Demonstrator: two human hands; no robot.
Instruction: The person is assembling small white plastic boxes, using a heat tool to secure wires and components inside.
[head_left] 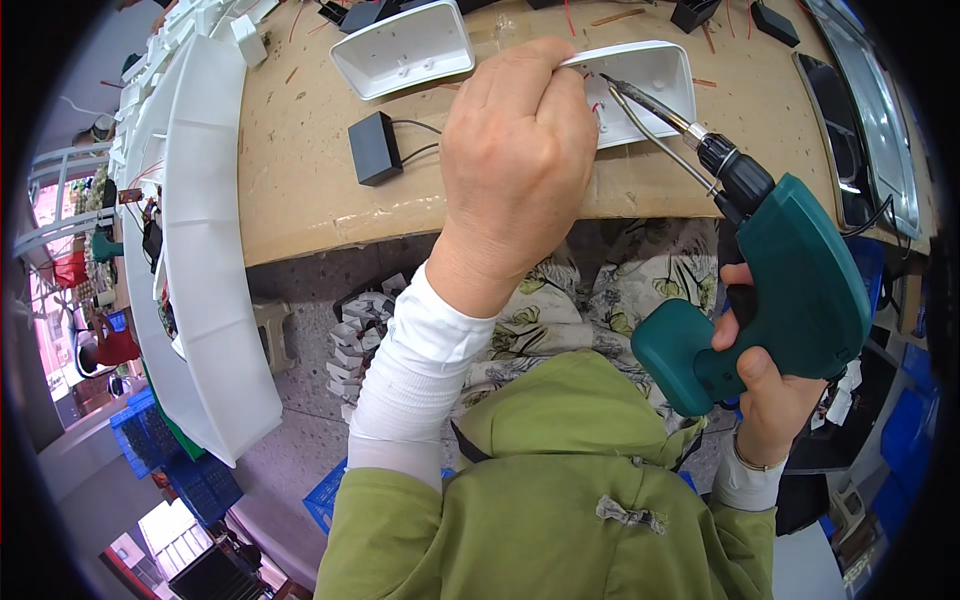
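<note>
My left hand (515, 150) reaches over the workbench edge and pinches something small, hidden by its fingers, at the rim of a white plastic housing (655, 85). My right hand (765, 385) grips the handle of a teal soldering gun (790, 275). The gun's metal tip (612, 82) and a thin wire feed point into the white housing, close to my left fingertips. Thin red wires show inside the housing beside the tip.
A second white housing (400, 45) lies upside down farther back on the brown bench (300, 190). A black box with wire leads (375, 148) sits left of my hand. Long white trays (205, 250) stack at the left. Dark panels (840, 130) lie at the right edge.
</note>
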